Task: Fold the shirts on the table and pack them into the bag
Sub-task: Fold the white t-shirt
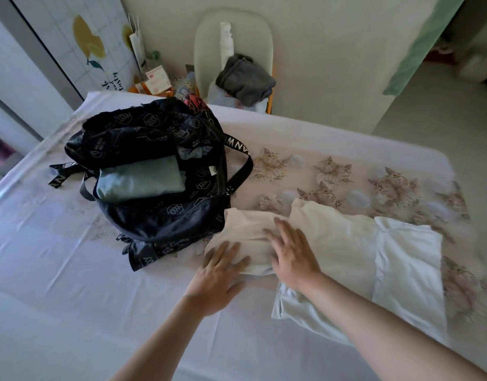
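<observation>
Head view.
- Left hand (220, 270): palm down, fingers straight and spread, resting flat on the near left edge of a small folded cream shirt (245, 229). Nothing gripped.
- Right hand (292, 257): also flat, fingers extended, pressing the right side of the same folded shirt, where it meets a larger cream shirt (333, 237).
- Folded cream shirt lies on the table (72, 257), just beside the near right corner of the black printed bag (154, 133).
- Right of the larger cream shirt, touching it: a white shirt (407, 257). A pale blue shirt (305, 312) shows beneath both, under the right forearm.
- The bag stands open at table centre-left, straps splayed; a folded grey-green shirt (139, 178) sits inside its mouth.
- A floral cloth (347, 177) covers the right half of the table.
- Behind the table: a white chair (206, 50) carrying a bundled grey garment (245, 81).
</observation>
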Motion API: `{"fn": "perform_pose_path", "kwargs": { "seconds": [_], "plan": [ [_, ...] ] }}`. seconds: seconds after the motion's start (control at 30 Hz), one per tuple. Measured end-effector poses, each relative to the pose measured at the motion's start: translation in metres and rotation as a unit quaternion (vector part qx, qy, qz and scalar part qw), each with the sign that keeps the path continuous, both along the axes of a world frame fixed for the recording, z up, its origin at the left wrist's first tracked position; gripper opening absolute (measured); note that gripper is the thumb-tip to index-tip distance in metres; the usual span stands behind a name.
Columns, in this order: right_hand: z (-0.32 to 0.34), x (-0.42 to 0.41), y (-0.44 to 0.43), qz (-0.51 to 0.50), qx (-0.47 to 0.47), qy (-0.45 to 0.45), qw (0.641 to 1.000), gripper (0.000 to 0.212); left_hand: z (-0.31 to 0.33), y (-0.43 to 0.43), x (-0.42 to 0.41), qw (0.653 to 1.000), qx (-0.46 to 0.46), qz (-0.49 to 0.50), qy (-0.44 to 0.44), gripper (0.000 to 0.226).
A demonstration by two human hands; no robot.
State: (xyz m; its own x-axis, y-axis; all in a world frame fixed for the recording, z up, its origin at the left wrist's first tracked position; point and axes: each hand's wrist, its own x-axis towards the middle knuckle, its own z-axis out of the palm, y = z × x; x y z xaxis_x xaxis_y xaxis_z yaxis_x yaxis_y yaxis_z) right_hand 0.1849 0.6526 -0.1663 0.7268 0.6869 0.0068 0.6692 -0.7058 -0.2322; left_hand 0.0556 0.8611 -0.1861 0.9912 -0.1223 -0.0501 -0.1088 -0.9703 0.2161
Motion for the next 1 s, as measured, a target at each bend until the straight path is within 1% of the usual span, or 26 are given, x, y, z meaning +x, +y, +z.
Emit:
{"fn": "perform_pose_path", "kwargs": {
  "seconds": [0.07,0.1,0.13,0.2,0.23,0.27,0.3,0.33,0.37,0.4,0.47,0.53,0.57,0.6,0.63,0.67,0.7,0.73,0.77,0.83,0.9,0.93,1.0],
  "plan": [
    [-0.008,-0.013,-0.006,0.006,-0.074,0.063,0.995,0.069,0.003,0.003,-0.008,0.998,-0.056,0.021,-0.037,0.037],
    [-0.007,-0.015,-0.005,-0.001,-0.086,0.072,0.994,0.068,0.008,0.003,-0.010,0.994,-0.086,0.043,-0.056,0.029],
    [-0.002,-0.016,-0.002,-0.012,-0.078,0.062,0.995,0.062,0.011,0.003,-0.011,0.989,-0.105,0.071,-0.079,0.025],
    [0.008,-0.013,0.013,-0.026,-0.048,0.028,0.998,0.043,0.016,0.000,-0.010,0.977,-0.121,0.147,-0.100,0.024],
    [0.012,-0.009,0.023,-0.025,-0.032,0.017,0.999,0.038,0.018,-0.001,-0.008,0.968,-0.117,0.198,-0.096,0.019],
    [0.017,-0.005,0.034,-0.018,-0.021,0.021,0.999,0.038,0.019,-0.002,-0.006,0.958,-0.106,0.252,-0.083,0.014],
    [0.021,0.000,0.046,-0.012,-0.005,0.041,0.999,0.042,0.022,-0.004,-0.004,0.947,-0.094,0.303,-0.055,0.018],
    [0.025,0.004,0.059,-0.012,0.009,0.070,0.997,0.047,0.024,-0.007,-0.002,0.936,-0.076,0.343,-0.015,0.032],
    [0.029,0.009,0.072,-0.013,0.017,0.101,0.995,0.052,0.027,-0.010,-0.001,0.927,-0.059,0.368,0.029,0.044],
    [0.032,0.013,0.084,-0.014,0.009,0.131,0.991,0.057,0.029,-0.012,0.000,0.920,-0.044,0.384,0.061,0.051],
    [0.032,0.019,0.104,-0.023,-0.027,0.177,0.984,0.069,0.029,-0.013,0.004,0.910,-0.038,0.403,0.091,0.050],
    [0.029,0.023,0.112,-0.058,-0.029,0.221,0.973,0.075,0.032,-0.010,0.009,0.907,-0.057,0.405,0.101,0.035],
    [0.028,0.025,0.114,-0.072,-0.010,0.237,0.969,0.068,0.034,-0.009,0.012,0.909,-0.075,0.399,0.097,0.023],
    [0.027,0.027,0.113,-0.079,0.017,0.247,0.966,0.055,0.037,-0.009,0.014,0.909,-0.105,0.395,0.087,0.011],
    [0.029,0.029,0.110,-0.086,0.040,0.253,0.963,0.038,0.041,-0.009,0.016,0.905,-0.154,0.390,0.074,0.002],
    [0.034,0.032,0.104,-0.091,0.052,0.254,0.962,0.024,0.048,-0.012,0.020,0.894,-0.208,0.391,0.062,0.005],
    [0.039,0.036,0.096,-0.102,0.063,0.252,0.960,0.020,0.057,-0.015,0.023,0.880,-0.262,0.392,0.058,0.007],
    [0.045,0.040,0.086,-0.120,0.085,0.254,0.956,0.020,0.067,-0.020,0.028,0.871,-0.298,0.386,0.058,0.008],
    [0.051,0.047,0.073,-0.143,0.111,0.263,0.948,0.016,0.077,-0.027,0.034,0.871,-0.317,0.370,0.061,0.009],
    [0.064,0.060,0.041,-0.174,0.141,0.257,0.940,0.008,0.095,-0.043,0.047,0.890,-0.316,0.324,0.062,0.008],
    [0.076,0.071,0.002,-0.190,0.152,0.227,0.943,0.009,0.110,-0.064,0.059,0.918,-0.291,0.263,0.063,0.007],
    [0.081,0.074,-0.018,-0.191,0.155,0.220,0.944,0.011,0.117,-0.076,0.063,0.925,-0.298,0.225,0.073,0.011],
    [0.086,0.074,-0.059,-0.170,0.129,0.208,0.955,0.020,0.122,-0.102,0.067,0.917,-0.357,0.134,0.115,0.024]
  ]
}}
